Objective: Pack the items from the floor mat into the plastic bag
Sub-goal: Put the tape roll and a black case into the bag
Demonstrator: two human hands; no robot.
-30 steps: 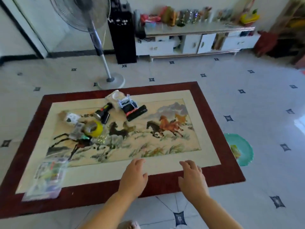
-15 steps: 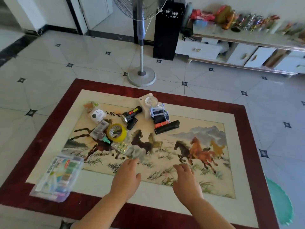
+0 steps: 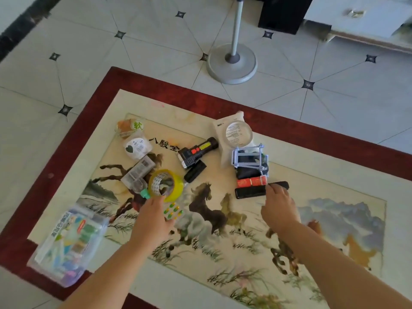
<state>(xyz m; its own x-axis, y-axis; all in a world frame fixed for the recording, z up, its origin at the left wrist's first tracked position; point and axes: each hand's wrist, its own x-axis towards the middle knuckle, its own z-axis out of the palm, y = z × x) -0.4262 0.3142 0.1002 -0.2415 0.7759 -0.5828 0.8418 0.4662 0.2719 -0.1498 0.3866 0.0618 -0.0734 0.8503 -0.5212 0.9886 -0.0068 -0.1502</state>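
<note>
1. Head view: your hands have advanced from the floor mat's near edge. Left hand meets the tape roll, right hand touches the black bar; both spread, gripping nothing.
2. The plastic bag lies at the near-left corner; packing looks unstarted.

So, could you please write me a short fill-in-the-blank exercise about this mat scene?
The tape roll is ____ in colour.
The right hand touches a long ____ bar.
The plastic bag lies to the ____ of the left hand.
The fan base stands on the tiled ____, off the mat.
Missing: yellow, black, left, floor.
</note>
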